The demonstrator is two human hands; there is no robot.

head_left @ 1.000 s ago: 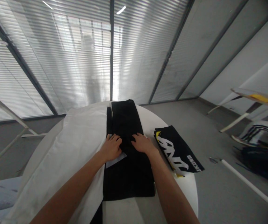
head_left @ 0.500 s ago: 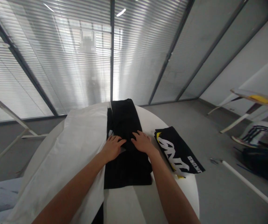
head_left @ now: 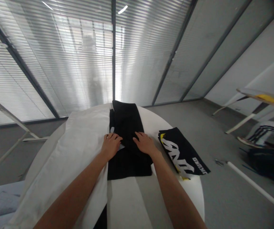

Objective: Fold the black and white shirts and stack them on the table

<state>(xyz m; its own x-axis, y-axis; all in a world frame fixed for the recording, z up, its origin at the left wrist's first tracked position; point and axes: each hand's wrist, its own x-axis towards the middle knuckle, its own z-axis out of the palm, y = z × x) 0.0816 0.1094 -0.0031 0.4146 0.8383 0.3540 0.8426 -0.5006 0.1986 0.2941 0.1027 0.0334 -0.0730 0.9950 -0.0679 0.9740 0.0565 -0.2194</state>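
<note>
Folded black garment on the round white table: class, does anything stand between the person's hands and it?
Nothing visible does. The left hand and right hand rest directly on the folded black garment; only a small pale tag shows beside the left hand.

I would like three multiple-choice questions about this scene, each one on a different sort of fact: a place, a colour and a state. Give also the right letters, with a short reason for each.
1. Where does the black cloth with white lettering lie?
A. On the round white table
B. On the floor
C. Under the long white cloth

2. What colour shows at the upper left corner of that cloth?
A. Red
B. Yellow
C. Green

3. How are the left hand and the right hand?
A. Closed into fists
B. Both raised in the air
C. Open, palms down, on the folded black garment

1: A, it lies on the tabletop, right of the right hand.
2: B, a yellow edge shows there.
3: C, the fingers of both hands are spread on the garment.
</note>
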